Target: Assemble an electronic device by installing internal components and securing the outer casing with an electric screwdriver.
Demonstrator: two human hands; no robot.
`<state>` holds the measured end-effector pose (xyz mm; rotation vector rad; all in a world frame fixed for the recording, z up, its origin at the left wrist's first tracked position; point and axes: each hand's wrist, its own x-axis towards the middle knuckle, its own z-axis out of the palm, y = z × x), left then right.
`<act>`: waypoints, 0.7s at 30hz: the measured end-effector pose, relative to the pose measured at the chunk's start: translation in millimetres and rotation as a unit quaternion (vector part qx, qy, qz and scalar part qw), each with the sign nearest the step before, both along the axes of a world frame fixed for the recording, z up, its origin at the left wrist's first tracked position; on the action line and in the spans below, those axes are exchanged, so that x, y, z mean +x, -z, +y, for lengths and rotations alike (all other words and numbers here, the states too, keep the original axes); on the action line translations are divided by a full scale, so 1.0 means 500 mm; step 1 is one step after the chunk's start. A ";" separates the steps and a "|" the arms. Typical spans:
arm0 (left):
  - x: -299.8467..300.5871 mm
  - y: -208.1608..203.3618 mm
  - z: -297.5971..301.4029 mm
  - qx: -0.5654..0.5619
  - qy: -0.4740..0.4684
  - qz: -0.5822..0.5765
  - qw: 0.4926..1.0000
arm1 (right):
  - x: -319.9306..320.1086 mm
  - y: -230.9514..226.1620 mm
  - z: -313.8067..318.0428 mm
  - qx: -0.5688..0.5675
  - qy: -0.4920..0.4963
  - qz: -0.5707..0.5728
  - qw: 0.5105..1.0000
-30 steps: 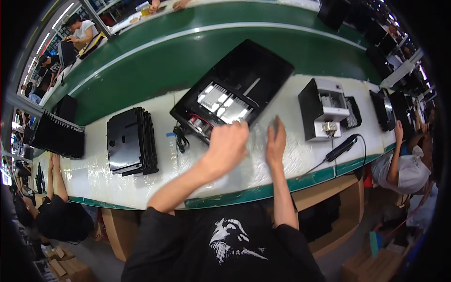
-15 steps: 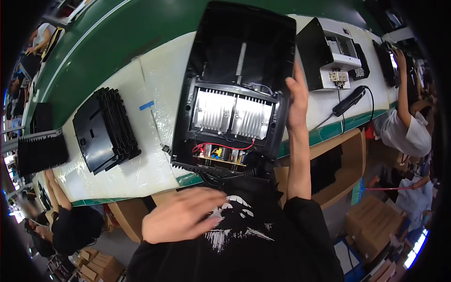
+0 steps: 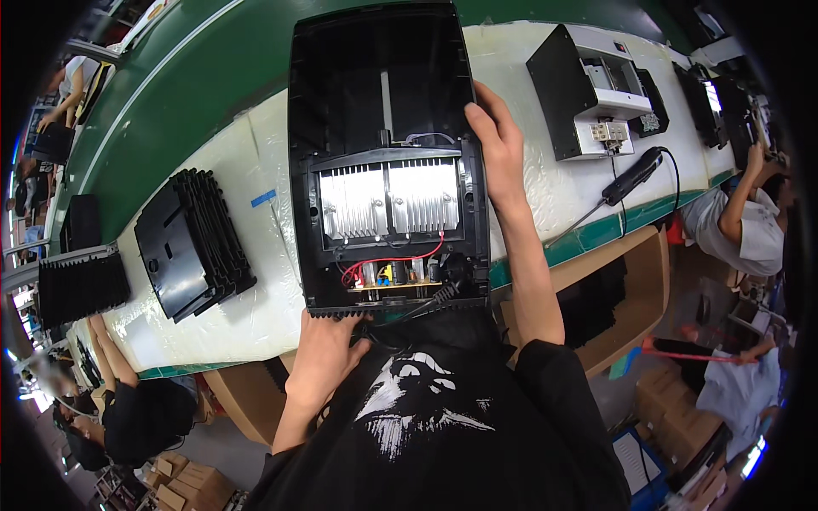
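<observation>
A large black housing [image 3: 311, 111], open toward me, is held in front of me over the bench edge. Inside it sit two silver finned heat sinks [image 3: 426, 200], a red wire [image 3: 400, 258] and a small circuit board [image 3: 396, 288] with colourful parts. A black cable [image 3: 445, 295] is bunched at its lower right corner. My right hand [image 3: 501, 149] grips the housing's right side, its thumb on the edge. My left hand [image 3: 328, 351] holds the lower left edge from below; its fingertips are hidden under the housing.
Left on the bench stands a stack of black panels [image 3: 192, 247], beside blue tape [image 3: 263, 198]. To the right are a black-and-white device [image 3: 588, 94] and a corded black electric screwdriver [image 3: 632, 180]. An open cardboard box [image 3: 626, 298] stands below the bench. Co-workers sit on both sides.
The housing has shifted left and straightened from its tilt, my right hand moving along with it. My left hand, free before, has come up and taken hold of the lower edge.
</observation>
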<state>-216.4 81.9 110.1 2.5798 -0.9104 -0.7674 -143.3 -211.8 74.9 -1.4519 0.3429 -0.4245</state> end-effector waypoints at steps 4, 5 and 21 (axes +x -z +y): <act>-0.004 -0.029 0.018 -0.080 0.018 -0.008 0.997 | -0.043 -0.034 0.013 -0.198 0.069 -0.085 0.974; 0.004 -0.047 0.026 -0.080 0.014 -0.010 0.997 | -0.058 -0.056 0.019 -0.277 0.075 -0.133 0.949; 0.148 -0.206 -0.202 -0.520 0.026 -0.433 0.736 | -0.173 -0.260 0.044 0.138 -0.212 0.008 0.968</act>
